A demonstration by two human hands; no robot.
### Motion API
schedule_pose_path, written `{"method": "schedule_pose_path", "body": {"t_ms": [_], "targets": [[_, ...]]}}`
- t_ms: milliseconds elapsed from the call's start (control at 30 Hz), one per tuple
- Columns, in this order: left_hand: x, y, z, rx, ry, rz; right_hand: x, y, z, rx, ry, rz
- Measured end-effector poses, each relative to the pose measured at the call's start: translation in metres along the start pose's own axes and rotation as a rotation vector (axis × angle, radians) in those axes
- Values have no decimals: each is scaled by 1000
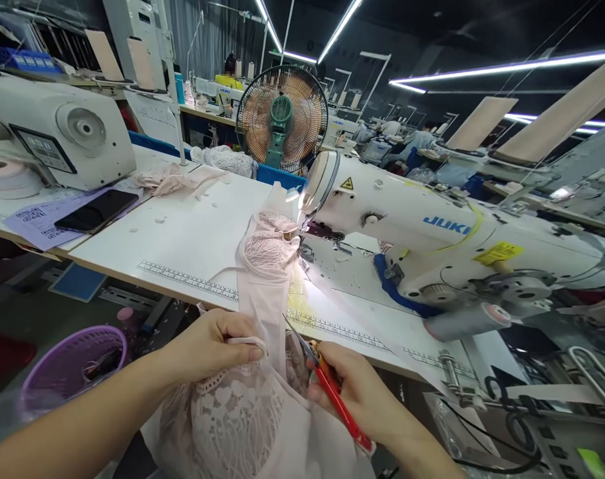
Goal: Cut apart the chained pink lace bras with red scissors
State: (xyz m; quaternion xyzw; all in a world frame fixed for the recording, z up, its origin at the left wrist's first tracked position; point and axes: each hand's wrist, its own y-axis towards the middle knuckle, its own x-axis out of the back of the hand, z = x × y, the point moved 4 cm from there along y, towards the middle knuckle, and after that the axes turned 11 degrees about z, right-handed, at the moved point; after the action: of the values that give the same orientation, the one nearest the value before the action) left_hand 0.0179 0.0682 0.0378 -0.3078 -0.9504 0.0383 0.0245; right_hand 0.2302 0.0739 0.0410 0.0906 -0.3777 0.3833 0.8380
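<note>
My left hand [217, 349] pinches the folded edge of a pale pink lace bra [233, 426], whose lower part hangs over my lap. My right hand [355, 386] is closed around small pointed scissors [332, 392] with red handles; their tips point up and left, close to the fabric. More of the pink lace work, with a moulded cup [267, 253], runs up over the table edge to the needle area of the white sewing machine [392, 206]. The machine's lamp lights that spot. A narrow pale strip trails rightward across the table.
On the left, a black phone [97, 211] lies on printed paper beside another sewing machine [58, 133]. Pink fabric scraps [167, 178] sit on the white table [183, 233]. A purple basket [73, 366] stands below; a large fan [281, 120] stands behind. A grey thread cone [467, 321] lies at right.
</note>
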Motion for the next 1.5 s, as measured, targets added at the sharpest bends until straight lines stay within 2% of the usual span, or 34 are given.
{"method": "schedule_pose_path", "body": {"t_ms": [233, 433, 700, 933, 1100, 1167, 1300, 1400, 1500], "targets": [[-2, -8, -6, -38, 37, 23, 7, 1, 9, -21, -152, 114], [-6, -11, -17, -54, 192, 55, 19, 0, 20, -82, -251, 156], [-10, -10, -23, -71, 257, 78, 22, -1, 28, -76, -321, 170], [-8, -8, -23, -46, 253, 81, 18, -3, 23, -53, -238, 166], [-7, -8, -21, -37, 231, 70, 14, -4, 16, -139, -59, 179], [-7, -10, -21, -39, 206, 55, 11, -4, 15, -129, 12, 152], [-4, -12, -19, -55, 139, -1, -6, -3, 18, 11, 95, 22], [-2, -16, -16, -63, 146, -36, -25, -3, 20, 82, -12, -66], [-1, -19, -12, -51, 167, -51, -39, -8, 26, 209, -141, -220]]}}
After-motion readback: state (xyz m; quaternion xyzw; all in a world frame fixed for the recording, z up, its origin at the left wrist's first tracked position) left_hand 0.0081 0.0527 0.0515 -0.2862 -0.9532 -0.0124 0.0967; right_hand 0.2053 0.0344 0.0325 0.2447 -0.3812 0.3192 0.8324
